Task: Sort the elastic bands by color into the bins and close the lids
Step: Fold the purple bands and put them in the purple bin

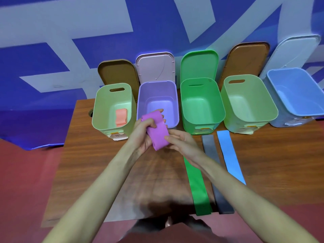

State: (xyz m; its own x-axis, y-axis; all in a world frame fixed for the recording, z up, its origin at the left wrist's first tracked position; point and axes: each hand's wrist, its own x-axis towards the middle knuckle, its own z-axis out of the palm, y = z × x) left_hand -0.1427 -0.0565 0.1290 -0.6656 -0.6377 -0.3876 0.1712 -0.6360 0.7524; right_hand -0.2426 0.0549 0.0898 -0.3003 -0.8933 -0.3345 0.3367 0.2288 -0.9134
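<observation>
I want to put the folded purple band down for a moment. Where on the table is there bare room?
Bare wood lies left of the green band, in front of the pale green bin and under the forearms. More lies right of the blue band. It is crowded where the green, grey band and blue bands lie side by side.

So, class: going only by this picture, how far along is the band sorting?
Done: one orange band lies in the leftmost pale green bin. In hand: the left hand and right hand hold a folded purple band just in front of the purple bin. Left: the green band, grey band and blue band lie on the table, and all five lids stand open, such as the green lid.
</observation>
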